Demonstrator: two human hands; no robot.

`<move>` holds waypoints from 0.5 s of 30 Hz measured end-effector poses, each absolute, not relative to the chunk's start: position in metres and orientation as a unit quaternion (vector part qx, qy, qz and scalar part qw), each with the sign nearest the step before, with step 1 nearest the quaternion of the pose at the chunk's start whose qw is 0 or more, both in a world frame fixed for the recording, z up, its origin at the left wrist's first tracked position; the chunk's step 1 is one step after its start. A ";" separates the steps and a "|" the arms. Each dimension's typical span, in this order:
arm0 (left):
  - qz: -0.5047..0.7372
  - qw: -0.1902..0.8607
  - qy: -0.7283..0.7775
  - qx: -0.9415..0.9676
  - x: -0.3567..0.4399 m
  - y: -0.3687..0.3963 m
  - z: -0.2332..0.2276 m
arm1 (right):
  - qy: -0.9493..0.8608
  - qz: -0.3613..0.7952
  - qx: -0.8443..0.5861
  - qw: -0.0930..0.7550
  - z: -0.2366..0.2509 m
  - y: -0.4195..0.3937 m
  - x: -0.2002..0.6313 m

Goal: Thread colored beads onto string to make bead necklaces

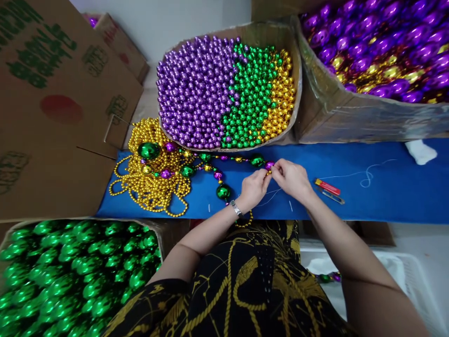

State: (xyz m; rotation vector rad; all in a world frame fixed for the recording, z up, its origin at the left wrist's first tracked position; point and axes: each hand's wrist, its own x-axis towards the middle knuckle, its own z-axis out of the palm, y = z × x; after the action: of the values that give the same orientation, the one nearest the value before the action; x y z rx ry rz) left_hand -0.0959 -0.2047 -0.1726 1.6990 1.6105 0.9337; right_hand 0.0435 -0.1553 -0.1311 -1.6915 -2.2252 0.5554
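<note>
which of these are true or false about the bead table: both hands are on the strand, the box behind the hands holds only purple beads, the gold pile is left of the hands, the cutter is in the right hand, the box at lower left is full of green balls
1. Both hands are on the strand. True: the left hand and right hand pinch the bead strand together at one end.
2. The box behind the hands holds only purple beads. False: the bead box holds purple, green and gold beads.
3. The gold pile is left of the hands. True: the gold bead pile lies on the blue cloth to their left.
4. The cutter is in the right hand. False: the red cutter lies on the cloth, right of the hand.
5. The lower-left box is full of green balls. True: green balls.
</note>
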 end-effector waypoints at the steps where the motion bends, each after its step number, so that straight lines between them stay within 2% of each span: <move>1: 0.346 0.307 0.608 0.645 -0.097 -0.204 -0.173 | -0.763 0.217 -0.589 0.153 -0.133 -0.151 0.046; 3: 0.343 0.315 0.607 0.644 -0.099 -0.204 -0.174 | -0.725 0.256 -0.611 0.187 -0.135 -0.140 0.055; 7: 0.359 0.337 0.611 0.620 -0.103 -0.203 -0.173 | -0.613 0.318 -0.640 0.335 -0.142 -0.118 0.073; 10: 0.377 0.365 0.601 0.603 -0.104 -0.202 -0.171 | -0.538 0.443 -0.584 0.416 -0.147 -0.121 0.071; 13: 0.369 0.381 0.596 0.603 -0.104 -0.200 -0.170 | -0.476 0.593 -0.491 0.425 -0.151 -0.135 0.059; 15: 0.353 0.379 0.601 0.609 -0.105 -0.198 -0.171 | -0.452 0.646 -0.464 0.405 -0.154 -0.141 0.058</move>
State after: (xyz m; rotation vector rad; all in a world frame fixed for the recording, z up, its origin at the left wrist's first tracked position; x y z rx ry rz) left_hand -0.1054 -0.1976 -0.1706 1.5546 1.5360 0.9016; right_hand 0.0578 -0.1408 -0.1542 -1.1704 -1.1414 1.6300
